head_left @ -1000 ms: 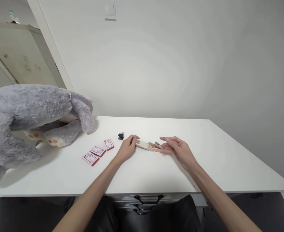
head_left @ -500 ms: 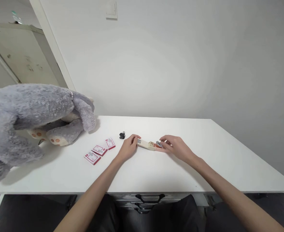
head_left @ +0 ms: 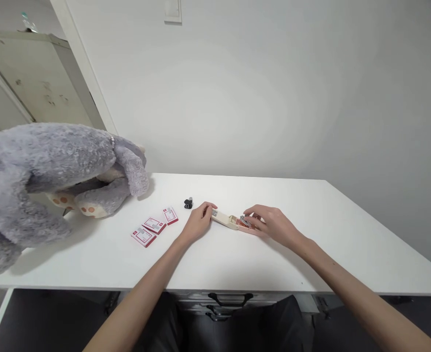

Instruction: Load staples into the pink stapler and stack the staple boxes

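A cream and pink stapler [head_left: 227, 220] lies opened out flat on the white table [head_left: 237, 259], its metal staple channel showing near the right end. My left hand [head_left: 198, 225] curls its fingers over the stapler's left end and holds it down. My right hand [head_left: 274, 226] covers the pink right end, thumb and fingers pinched at the metal part. What the right fingertips grip is too small to make out.
Three small red and white staple boxes [head_left: 154, 226] lie to the left of my hands. A small black object [head_left: 188, 203] sits behind them. A large grey plush toy [head_left: 50, 176] fills the table's left end. Drawer handles [head_left: 230, 298] show below the front edge.
My right hand has turned from palm-up beside the stapler to palm-down over its right end. The left hand has kept its hold. The view has shifted slightly.
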The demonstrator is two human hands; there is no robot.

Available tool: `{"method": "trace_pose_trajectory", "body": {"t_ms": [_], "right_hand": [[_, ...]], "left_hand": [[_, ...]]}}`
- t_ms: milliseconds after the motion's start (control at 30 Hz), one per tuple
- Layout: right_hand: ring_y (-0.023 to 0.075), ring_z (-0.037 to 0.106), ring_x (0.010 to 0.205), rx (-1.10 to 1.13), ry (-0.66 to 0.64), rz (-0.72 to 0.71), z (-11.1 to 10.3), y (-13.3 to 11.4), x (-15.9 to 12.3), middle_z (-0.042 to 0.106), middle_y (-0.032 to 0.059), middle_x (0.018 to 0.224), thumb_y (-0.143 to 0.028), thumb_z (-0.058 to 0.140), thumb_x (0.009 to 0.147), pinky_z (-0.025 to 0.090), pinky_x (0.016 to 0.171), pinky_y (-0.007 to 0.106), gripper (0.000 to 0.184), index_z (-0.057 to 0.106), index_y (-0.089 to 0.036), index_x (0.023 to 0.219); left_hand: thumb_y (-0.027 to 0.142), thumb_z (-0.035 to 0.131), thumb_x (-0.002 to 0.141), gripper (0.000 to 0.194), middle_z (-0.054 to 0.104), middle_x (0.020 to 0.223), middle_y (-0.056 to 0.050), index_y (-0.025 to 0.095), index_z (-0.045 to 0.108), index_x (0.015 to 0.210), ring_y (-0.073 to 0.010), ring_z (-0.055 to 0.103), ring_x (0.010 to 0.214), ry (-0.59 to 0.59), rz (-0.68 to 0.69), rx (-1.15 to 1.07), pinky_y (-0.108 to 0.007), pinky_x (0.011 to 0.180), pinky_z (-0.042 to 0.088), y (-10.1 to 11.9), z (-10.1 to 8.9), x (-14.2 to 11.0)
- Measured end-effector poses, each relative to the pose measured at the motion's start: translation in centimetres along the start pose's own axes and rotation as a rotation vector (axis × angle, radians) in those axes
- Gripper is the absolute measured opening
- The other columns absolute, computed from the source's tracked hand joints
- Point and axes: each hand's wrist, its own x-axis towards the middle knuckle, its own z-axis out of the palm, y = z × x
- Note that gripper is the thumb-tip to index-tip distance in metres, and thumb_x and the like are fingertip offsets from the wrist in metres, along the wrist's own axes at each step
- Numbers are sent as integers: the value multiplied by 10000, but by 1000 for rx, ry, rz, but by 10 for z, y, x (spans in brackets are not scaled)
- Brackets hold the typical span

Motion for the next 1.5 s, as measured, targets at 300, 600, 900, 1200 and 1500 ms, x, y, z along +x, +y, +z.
{"method": "trace_pose_trajectory", "body": {"t_ms": [300, 600, 900, 1200, 1500], "right_hand": [[212, 698, 703, -106, 13, -53, 6, 2, -4, 797, 58, 994, -478, 537, 1021, 456, 651, 321, 289, 742, -273, 1022], [180, 738, 657, -232, 121, -29, 19, 8, -7, 829, 6, 938, -497, 529, 1042, 431, 571, 288, 351, 778, -265, 956], [185, 751, 732, -131, 116, 90, 23, 8, -19, 804, -19, 887, -526, 643, 980, 485, 626, 274, 258, 717, -285, 1037], [210, 741, 809, -143, 141, 51, 24, 13, -21, 793, 31, 956, -507, 602, 1005, 502, 657, 299, 285, 737, -258, 976], [200, 713, 785, 35, 141, 119, 24, 9, -17, 770, 29, 1040, -535, 695, 935, 530, 698, 322, 272, 751, -273, 895]], "left_hand": [[427, 419, 1022, 352, 634, 797, -11, 214, 691, 1088, -180, 569, 728, 1, 9, -1, -291, 694, 416, -1, 0, 0], [425, 402, 1027, 356, 616, 788, 0, 216, 685, 1081, -171, 554, 719, 4, 6, 10, -289, 688, 400, -1, 0, -1], [438, 412, 1027, 351, 628, 803, -1, 223, 684, 1081, -171, 552, 723, -1, -3, 11, -290, 691, 401, 0, 0, -2], [438, 411, 1027, 349, 603, 780, 5, 223, 682, 1074, -172, 553, 718, -4, -6, -1, -289, 681, 395, -1, 1, -1], [424, 411, 1028, 336, 591, 772, 9, 225, 680, 1063, -167, 528, 706, -9, -18, 3, -288, 672, 381, 3, 0, -2]]}}
